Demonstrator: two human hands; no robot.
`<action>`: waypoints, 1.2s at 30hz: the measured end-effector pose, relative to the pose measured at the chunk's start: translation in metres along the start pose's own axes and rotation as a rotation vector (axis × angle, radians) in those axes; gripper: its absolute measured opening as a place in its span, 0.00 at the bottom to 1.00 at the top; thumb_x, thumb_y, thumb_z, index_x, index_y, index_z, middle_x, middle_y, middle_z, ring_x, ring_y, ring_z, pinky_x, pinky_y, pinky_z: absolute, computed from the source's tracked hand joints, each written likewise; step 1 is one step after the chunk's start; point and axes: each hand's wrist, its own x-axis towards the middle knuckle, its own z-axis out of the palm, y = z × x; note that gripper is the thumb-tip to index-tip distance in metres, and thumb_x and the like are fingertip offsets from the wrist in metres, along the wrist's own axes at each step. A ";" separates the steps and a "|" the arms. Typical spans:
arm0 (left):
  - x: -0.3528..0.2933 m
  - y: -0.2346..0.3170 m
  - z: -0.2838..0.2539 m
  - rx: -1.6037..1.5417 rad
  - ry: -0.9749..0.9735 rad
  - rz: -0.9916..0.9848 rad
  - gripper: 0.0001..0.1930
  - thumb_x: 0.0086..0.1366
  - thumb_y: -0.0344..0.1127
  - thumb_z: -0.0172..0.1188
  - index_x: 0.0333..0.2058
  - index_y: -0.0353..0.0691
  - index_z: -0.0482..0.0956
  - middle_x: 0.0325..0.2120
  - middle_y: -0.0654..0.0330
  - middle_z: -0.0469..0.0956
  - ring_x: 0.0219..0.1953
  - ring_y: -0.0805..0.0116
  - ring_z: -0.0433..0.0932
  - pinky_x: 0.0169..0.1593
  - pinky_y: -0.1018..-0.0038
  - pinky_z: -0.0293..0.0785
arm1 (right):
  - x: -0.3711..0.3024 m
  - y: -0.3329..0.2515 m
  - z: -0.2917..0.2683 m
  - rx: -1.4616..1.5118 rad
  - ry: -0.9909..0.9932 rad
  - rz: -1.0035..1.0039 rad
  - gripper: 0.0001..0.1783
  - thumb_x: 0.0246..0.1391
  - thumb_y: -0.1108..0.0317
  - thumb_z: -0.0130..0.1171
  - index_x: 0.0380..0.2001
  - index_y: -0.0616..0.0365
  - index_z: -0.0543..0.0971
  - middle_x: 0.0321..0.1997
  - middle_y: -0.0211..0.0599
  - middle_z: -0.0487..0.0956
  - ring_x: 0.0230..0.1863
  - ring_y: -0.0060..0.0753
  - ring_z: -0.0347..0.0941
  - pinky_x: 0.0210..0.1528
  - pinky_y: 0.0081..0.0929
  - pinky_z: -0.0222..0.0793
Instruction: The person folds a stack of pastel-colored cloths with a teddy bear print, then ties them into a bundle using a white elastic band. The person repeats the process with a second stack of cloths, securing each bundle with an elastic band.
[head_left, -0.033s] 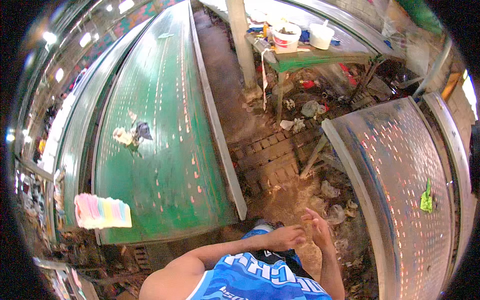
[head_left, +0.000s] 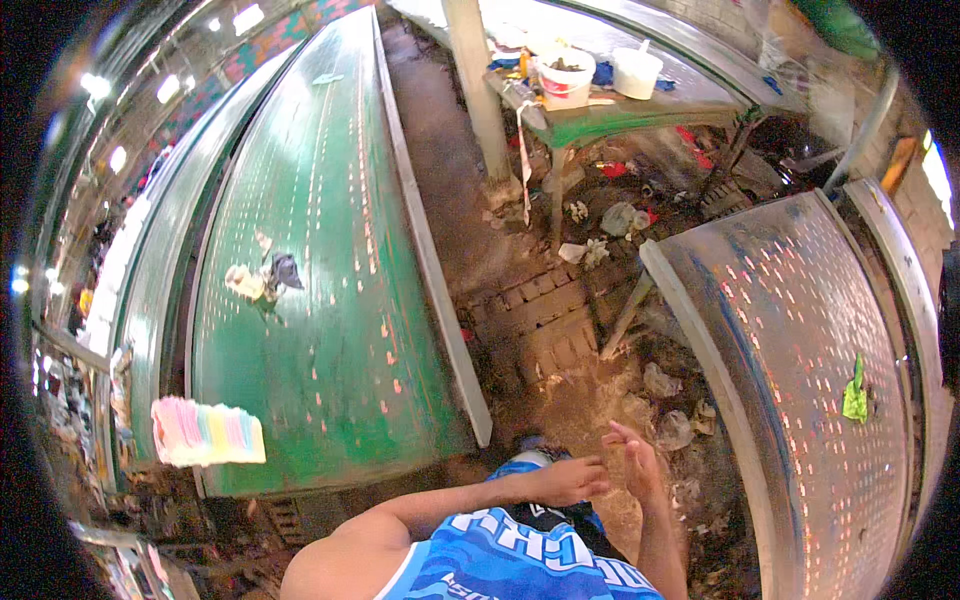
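My left hand and my right hand are close together in front of my body, above the dirt floor. Both hold nothing. The left hand's fingers reach toward the right hand, which stands edge-up with its fingers stretched out. The nearest thing is the long green perforated table to my left. A stack of pastel-coloured sheets lies on its near corner. A crumpled light and dark rag lies further along it.
A bare metal perforated table stands to my right with a small green scrap on it. Ahead, a green bench carries two white buckets beside a post. Litter covers the brick floor.
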 end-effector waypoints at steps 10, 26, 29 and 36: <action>0.090 -0.040 -0.117 -0.437 0.404 -0.296 0.37 0.74 0.39 0.62 0.75 0.37 0.55 0.58 0.47 0.79 0.62 0.53 0.77 0.66 0.60 0.70 | 0.126 0.025 -0.022 0.317 0.010 0.090 0.26 0.77 0.52 0.48 0.62 0.62 0.77 0.60 0.43 0.81 0.61 0.43 0.78 0.63 0.41 0.74; 0.009 -0.228 -0.431 -0.499 1.603 -0.601 0.05 0.75 0.29 0.59 0.39 0.37 0.72 0.39 0.56 0.83 0.41 0.71 0.82 0.49 0.72 0.79 | 0.619 -0.070 0.061 -0.268 -0.512 0.104 0.20 0.72 0.56 0.56 0.52 0.62 0.84 0.46 0.42 0.87 0.50 0.34 0.83 0.54 0.31 0.77; 0.028 -0.242 -0.478 -0.503 1.501 -0.675 0.05 0.75 0.28 0.59 0.36 0.37 0.75 0.42 0.54 0.85 0.42 0.69 0.82 0.49 0.71 0.79 | 0.687 -0.074 0.083 -0.272 -0.626 0.073 0.21 0.72 0.55 0.55 0.52 0.61 0.83 0.47 0.42 0.87 0.50 0.33 0.83 0.55 0.31 0.77; 0.140 -0.332 -0.606 -0.491 1.088 -0.698 0.04 0.74 0.29 0.59 0.38 0.35 0.77 0.45 0.53 0.87 0.48 0.68 0.84 0.54 0.69 0.79 | 0.896 -0.080 0.118 -0.458 -0.929 -0.221 0.18 0.70 0.57 0.59 0.51 0.59 0.84 0.48 0.45 0.86 0.49 0.45 0.83 0.52 0.37 0.78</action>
